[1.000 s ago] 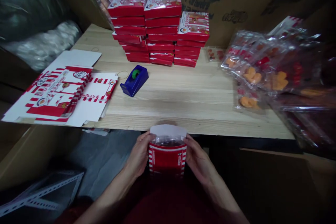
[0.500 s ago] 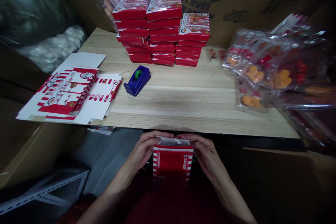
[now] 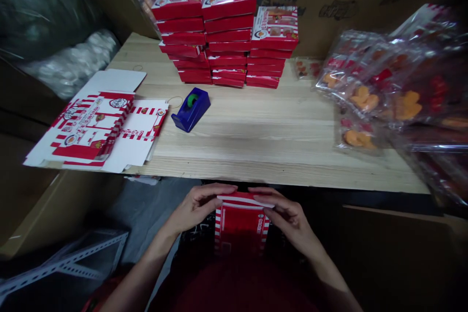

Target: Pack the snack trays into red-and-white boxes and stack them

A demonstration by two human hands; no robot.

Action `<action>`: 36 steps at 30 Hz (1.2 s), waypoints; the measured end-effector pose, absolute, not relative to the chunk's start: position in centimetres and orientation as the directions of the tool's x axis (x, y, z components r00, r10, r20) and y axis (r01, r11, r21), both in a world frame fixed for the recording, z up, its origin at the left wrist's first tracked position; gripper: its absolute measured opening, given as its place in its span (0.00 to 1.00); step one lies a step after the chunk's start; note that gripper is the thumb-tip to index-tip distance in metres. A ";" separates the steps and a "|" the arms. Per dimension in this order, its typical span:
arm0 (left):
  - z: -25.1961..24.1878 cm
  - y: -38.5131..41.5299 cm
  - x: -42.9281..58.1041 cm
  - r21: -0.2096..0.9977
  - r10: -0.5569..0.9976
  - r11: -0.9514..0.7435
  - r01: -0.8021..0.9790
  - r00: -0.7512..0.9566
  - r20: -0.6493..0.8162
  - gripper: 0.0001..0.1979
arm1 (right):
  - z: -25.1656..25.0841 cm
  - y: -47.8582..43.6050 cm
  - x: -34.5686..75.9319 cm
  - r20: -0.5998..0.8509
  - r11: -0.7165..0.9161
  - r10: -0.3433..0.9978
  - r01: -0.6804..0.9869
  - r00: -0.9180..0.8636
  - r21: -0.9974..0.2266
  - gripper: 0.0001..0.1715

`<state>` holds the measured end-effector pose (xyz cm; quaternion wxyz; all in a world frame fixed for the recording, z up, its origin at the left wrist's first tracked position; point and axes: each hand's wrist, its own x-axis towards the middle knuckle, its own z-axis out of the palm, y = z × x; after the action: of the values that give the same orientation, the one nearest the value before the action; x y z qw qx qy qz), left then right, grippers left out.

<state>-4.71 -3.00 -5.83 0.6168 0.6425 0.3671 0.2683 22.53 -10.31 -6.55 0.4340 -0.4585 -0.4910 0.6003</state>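
Note:
A red and white striped box (image 3: pixel 241 229) stands on end close to my body, below the table's front edge. My left hand (image 3: pixel 199 207) grips its top left corner between thumb and fingers. On the opposite side, my right hand (image 3: pixel 287 212) holds the top right corner, fingers over the top and thumb against the near face. The top flap lies folded across the opening, its white edge showing at the near side. The box's lower end fades into shadow against my dark red clothing.
On the wooden table (image 3: pixel 248 141) stands a blue tape dispenser (image 3: pixel 190 111). Stacked red boxes (image 3: pixel 228 24) rise at the back. Flat printed cartons (image 3: pixel 91 126) lie at the left, and clear bags of toy food pieces (image 3: pixel 365 97) pile up at the right.
The top flap has come down over the box's opening, where clear plastic showed before. Both hands have shifted slightly at the top corners. The camera view has tilted a little.

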 end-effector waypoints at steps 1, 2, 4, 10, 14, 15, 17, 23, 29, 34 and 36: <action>-6.1 -3.1 -4.7 0.990 0.803 0.007 0.139 0.589 -0.089 0.16 | -6.8 -10.2 22.6 -0.112 -0.122 0.974 -0.038 -0.196 -0.992 0.15; -6.5 -3.2 -4.5 0.990 0.813 -0.011 0.138 0.577 -0.072 0.16 | -7.0 -10.1 22.6 -0.103 -0.108 0.977 -0.018 -0.187 -0.994 0.15; -7.1 -3.4 -4.2 0.990 0.853 -0.036 0.135 0.521 -0.040 0.13 | -7.5 -9.8 22.7 -0.087 -0.089 0.980 -0.001 -0.180 -0.996 0.14; -5.9 -2.0 -3.9 0.984 0.791 -0.025 0.175 0.606 -0.087 0.13 | -6.5 -8.1 23.6 -0.043 -0.023 0.969 0.084 -0.244 -0.996 0.12; -3.6 -1.0 -3.7 0.974 0.737 -0.033 0.223 0.664 -0.127 0.13 | -4.8 -7.1 23.7 -0.129 -0.099 0.950 0.117 -0.285 -0.988 0.10; -3.2 -0.8 -3.6 0.969 0.732 -0.047 0.244 0.668 -0.133 0.12 | -4.5 -6.8 23.6 -0.148 -0.119 0.944 0.112 -0.297 -0.987 0.10; -2.8 -0.5 -3.4 0.955 0.712 -0.096 0.281 0.690 -0.131 0.12 | -4.4 -6.3 23.6 -0.154 -0.129 0.931 0.096 -0.331 -0.987 0.07; -3.5 0.6 -3.2 0.897 0.669 -0.301 0.325 0.742 -0.044 0.17 | -5.4 -4.7 23.9 -0.128 -0.072 0.910 0.155 -0.394 -0.985 0.13; -4.5 1.2 -2.5 0.890 0.691 -0.322 0.324 0.723 -0.013 0.15 | -6.5 -3.7 23.6 -0.171 -0.126 0.920 0.147 -0.352 -0.981 0.13; -4.6 0.9 -2.4 0.912 0.708 -0.254 0.322 0.704 -0.052 0.13 | -7.1 -3.8 23.4 -0.247 -0.240 0.912 0.063 -0.328 -0.969 0.10; -4.6 0.8 -2.5 0.915 0.714 -0.246 0.320 0.699 -0.052 0.13 | -7.3 -3.6 23.4 -0.273 -0.280 0.898 0.030 -0.346 -0.960 0.10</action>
<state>-2.47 0.82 -4.57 0.5129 0.7657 0.3374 0.1918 23.38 -3.61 -7.33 0.3331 -0.4646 -0.4991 0.6512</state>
